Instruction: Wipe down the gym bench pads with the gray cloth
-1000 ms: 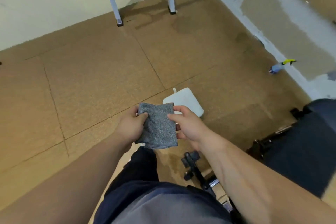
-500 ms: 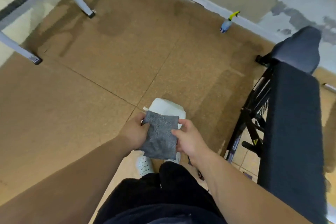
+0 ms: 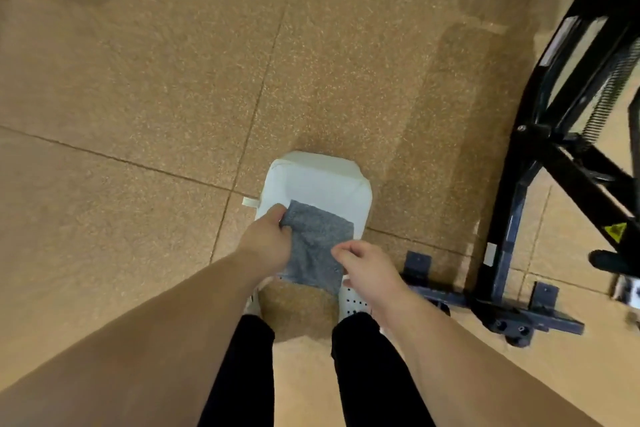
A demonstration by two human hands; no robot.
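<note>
My left hand pinches the gray cloth in its fingers; my right hand is loosely curled, empty. The cloth partly hides the white tub's inside; the black bench frame is cut off.

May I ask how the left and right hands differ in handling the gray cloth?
The left hand pinches the gray cloth at its upper corner; the right hand has loosely curled fingers at the cloth's right edge, hold unclear. The left sits farther forward than the right. Both are bare.
</note>
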